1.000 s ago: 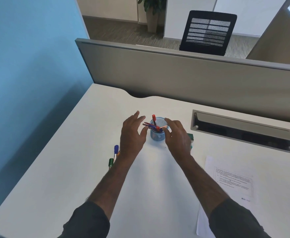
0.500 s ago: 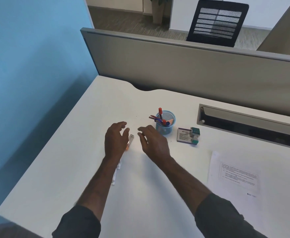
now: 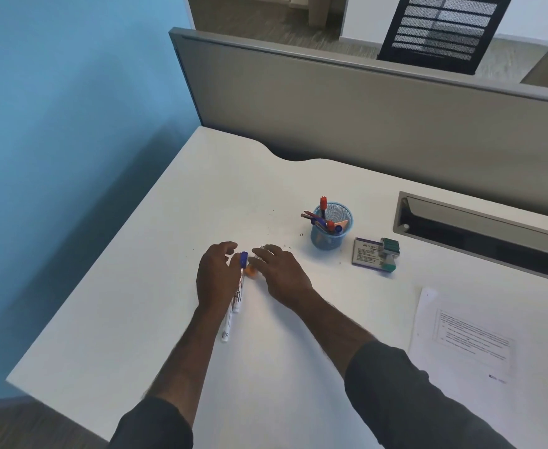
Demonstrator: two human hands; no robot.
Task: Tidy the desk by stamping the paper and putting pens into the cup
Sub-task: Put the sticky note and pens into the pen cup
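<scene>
Desk (image 3: 156, 286): smooth white top, matt with a soft sheen. Cup (image 3: 329, 236): blue wire mesh; markers (image 3: 237, 294): glossy white plastic barrels, one with a blue cap. Sheet (image 3: 467, 345): thin matt printed paper; partition (image 3: 363, 118): dull grey panel with a metal-looking top edge.

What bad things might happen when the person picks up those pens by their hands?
1. The markers lie close together under the left hand; grabbing several at once, one might slip and roll along the desk.
2. The blue mesh cup is already crowded with pens leaning out; pushing more in could tip it or knock one out.
3. The orange-tipped pen sits between both hands and the right hand may nudge it away.
</scene>
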